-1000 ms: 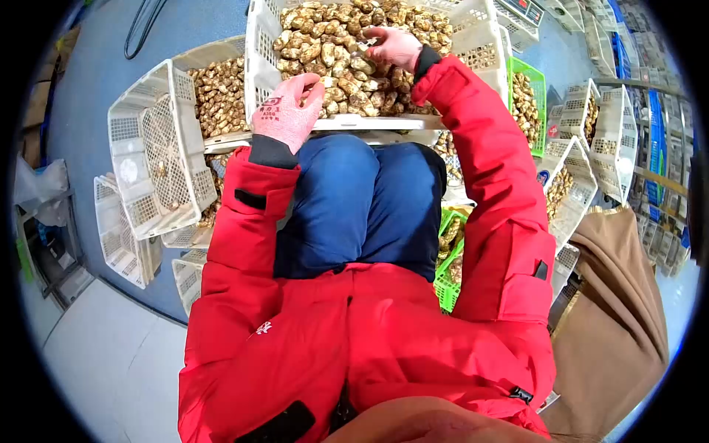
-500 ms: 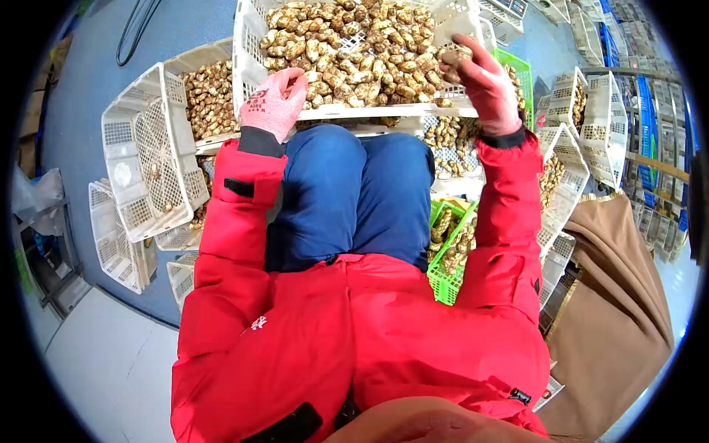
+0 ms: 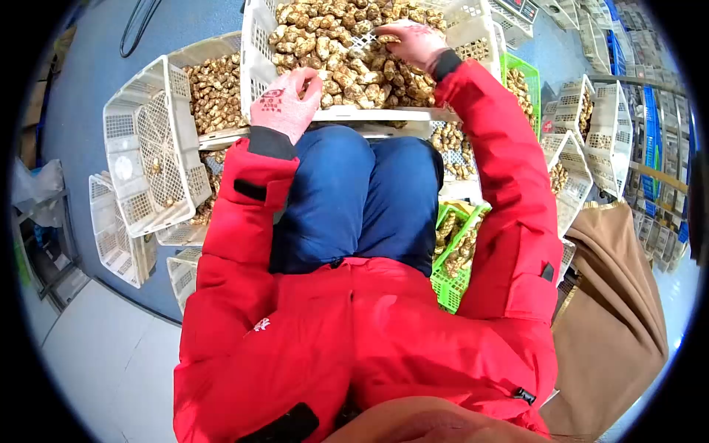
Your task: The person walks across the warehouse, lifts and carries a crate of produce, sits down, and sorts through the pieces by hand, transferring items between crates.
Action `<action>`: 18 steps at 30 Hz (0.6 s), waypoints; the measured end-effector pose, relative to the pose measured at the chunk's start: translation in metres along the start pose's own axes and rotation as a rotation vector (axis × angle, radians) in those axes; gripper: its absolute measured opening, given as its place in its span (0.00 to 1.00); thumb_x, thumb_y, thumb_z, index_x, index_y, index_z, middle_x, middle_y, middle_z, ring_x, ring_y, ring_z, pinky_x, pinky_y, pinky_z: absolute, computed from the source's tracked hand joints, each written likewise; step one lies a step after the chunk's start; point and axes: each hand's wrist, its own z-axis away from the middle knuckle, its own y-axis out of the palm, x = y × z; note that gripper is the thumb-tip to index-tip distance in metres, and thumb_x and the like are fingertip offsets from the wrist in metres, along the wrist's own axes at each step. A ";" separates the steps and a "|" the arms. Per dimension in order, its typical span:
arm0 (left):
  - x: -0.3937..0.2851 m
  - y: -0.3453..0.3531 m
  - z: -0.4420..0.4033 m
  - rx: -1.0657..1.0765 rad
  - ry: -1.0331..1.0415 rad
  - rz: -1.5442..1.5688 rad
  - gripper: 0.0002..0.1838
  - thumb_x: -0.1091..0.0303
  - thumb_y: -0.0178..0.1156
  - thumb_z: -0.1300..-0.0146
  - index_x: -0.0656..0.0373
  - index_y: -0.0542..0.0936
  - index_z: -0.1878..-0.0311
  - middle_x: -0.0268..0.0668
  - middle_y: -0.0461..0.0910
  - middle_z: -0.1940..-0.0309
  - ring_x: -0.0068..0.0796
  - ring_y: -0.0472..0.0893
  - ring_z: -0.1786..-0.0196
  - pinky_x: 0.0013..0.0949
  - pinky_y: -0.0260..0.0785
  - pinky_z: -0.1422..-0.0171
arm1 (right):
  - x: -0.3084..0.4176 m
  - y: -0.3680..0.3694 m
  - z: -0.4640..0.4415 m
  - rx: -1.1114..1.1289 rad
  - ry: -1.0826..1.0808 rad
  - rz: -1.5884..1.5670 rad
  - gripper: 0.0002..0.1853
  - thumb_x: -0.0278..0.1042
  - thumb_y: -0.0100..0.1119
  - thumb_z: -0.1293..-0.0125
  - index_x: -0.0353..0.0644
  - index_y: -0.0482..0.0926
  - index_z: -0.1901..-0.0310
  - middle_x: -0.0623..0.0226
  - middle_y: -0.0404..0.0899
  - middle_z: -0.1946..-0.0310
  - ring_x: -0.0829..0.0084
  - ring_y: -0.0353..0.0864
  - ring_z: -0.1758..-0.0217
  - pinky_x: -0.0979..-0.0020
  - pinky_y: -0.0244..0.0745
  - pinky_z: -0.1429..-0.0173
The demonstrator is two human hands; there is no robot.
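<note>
A white plastic crate (image 3: 354, 114) above my knees holds a heap of stubby brown-and-cream mushrooms (image 3: 347, 74), matsutake by their look. At the near left part of the crate is my gloved left hand (image 3: 284, 107), its fingers curled in toward the thumb over the heap. Whatever lies between those fingers is hidden. My right hand (image 3: 415, 43), in a similar pink glove, reaches across the middle of the heap. Its fingertips close over a mushroom (image 3: 385, 38) beside a bare patch of crate floor.
To the left stand a crate of mushrooms (image 3: 214, 92) and a tilted white crate (image 3: 151, 148) with few pieces inside. Green baskets (image 3: 452, 284) hold mushrooms on the right. A brown cloth (image 3: 613, 288) lies at the lower right, and a scale (image 3: 521, 9) sits at the top right.
My right hand has moved left from the crate's right side to the middle of the heap; the mushrooms it held there no longer show. My left hand stays near the crate's left side, still curled.
</note>
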 end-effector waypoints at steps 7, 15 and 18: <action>0.004 0.004 -0.004 -0.091 0.087 -0.029 0.13 0.55 0.55 0.38 0.49 0.79 0.55 0.36 0.81 0.59 0.37 0.80 0.59 0.33 0.71 0.56 | -0.007 0.051 -0.051 0.078 -0.002 0.162 0.24 0.28 0.52 0.42 0.60 0.75 0.43 0.62 0.81 0.57 0.66 0.81 0.53 0.67 0.76 0.52; -0.006 -0.001 -0.007 0.096 -0.149 0.012 0.19 0.49 0.51 0.37 0.49 0.78 0.51 0.37 0.81 0.61 0.33 0.81 0.60 0.33 0.69 0.55 | -0.037 0.023 -0.010 0.002 0.124 -0.369 0.19 0.40 0.52 0.40 0.57 0.76 0.45 0.64 0.82 0.57 0.64 0.82 0.58 0.68 0.75 0.52; 0.003 0.007 -0.007 0.056 -0.075 -0.041 0.19 0.49 0.50 0.36 0.47 0.78 0.51 0.38 0.82 0.64 0.35 0.81 0.60 0.34 0.70 0.55 | -0.017 0.033 -0.035 0.095 -0.054 -0.005 0.28 0.34 0.55 0.45 0.62 0.71 0.40 0.61 0.76 0.46 0.63 0.77 0.45 0.65 0.71 0.43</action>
